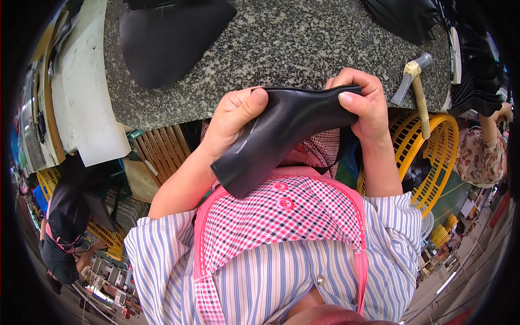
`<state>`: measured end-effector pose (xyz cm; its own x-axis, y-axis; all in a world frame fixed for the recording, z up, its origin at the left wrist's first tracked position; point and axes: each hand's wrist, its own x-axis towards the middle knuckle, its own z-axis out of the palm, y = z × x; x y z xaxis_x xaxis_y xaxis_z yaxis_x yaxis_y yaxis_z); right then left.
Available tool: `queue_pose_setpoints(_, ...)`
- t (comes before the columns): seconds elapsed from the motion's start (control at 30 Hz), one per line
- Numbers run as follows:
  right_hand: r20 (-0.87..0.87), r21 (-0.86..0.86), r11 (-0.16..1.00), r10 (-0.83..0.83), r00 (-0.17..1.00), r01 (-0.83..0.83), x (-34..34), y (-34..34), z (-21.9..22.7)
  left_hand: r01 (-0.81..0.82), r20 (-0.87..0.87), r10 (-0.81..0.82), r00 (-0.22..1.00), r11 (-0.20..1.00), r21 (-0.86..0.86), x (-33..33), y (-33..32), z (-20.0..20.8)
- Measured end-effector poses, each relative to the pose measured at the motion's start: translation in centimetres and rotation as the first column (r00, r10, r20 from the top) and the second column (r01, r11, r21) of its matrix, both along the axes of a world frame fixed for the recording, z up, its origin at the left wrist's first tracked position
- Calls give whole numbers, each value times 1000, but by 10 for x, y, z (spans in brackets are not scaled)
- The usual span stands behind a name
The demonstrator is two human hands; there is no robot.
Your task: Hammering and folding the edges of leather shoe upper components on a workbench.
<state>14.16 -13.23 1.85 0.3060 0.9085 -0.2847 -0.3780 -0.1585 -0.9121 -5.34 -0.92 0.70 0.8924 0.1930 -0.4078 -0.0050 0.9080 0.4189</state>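
A black leather boot upper is stretched between my two hands, just off the near edge of the speckled stone tabletop. My left hand grips its left side, thumb on top near the upper edge. At the narrower right end, my right hand pinches the edge between thumb and fingers. A pale line shows on the leather near the left thumb. The wide lower-left end hangs over my checked apron. The fingers behind the leather are partly hidden.
A hammer with a wrapped head lies at the right table edge, its handle overhanging a yellow plastic basket. Black leather pieces lie at the far left, more at the far right. Other people are at both sides.
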Motion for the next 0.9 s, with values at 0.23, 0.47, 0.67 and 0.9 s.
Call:
queue_pose_setpoints(0.23,36,17,1000,-19,999,18,2,-1,-3,65,-56,-45,997,902,428,7,17,18)
queue_pose_setpoints(0.47,171,166,986,-31,985,2,6,-4,-3,42,-47,-17,999,791,610,11,20,14)
queue_pose_setpoints(0.67,720,425,900,-269,639,-100,15,5,17,91,-215,230,949,451,888,4,28,21)
queue_pose_setpoints(0.9,885,206,950,-78,460,-236,29,19,38,6,-84,256,963,291,957,18,22,29)
